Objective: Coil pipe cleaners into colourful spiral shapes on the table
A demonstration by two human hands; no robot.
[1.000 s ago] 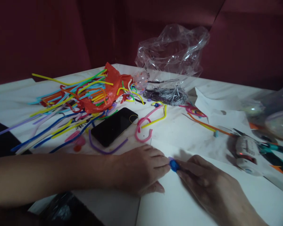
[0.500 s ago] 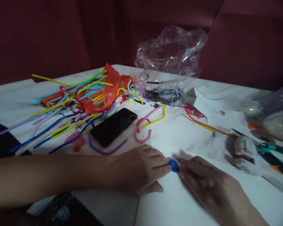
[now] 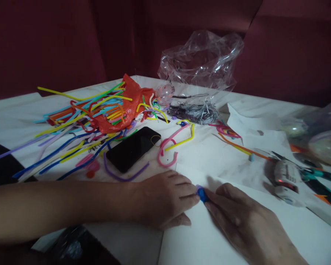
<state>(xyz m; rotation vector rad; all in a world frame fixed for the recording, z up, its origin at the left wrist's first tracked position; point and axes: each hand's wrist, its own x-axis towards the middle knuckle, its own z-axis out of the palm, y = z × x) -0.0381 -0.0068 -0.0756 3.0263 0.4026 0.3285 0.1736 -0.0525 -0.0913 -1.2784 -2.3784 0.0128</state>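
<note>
One roundish blue pc [image 3: 202,195] pinched in R fingers [image 3: 217,199] above smooth sheet [image 3: 187,243]; L fingers [image 3: 188,201] beside, grip unclear.

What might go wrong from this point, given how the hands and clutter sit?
The small blue piece sits at the fingers of both the left hand and the right hand, so a slight slip could shift it. The bent purple pipe cleaner lies just beyond the left forearm, which might drag it.
</note>
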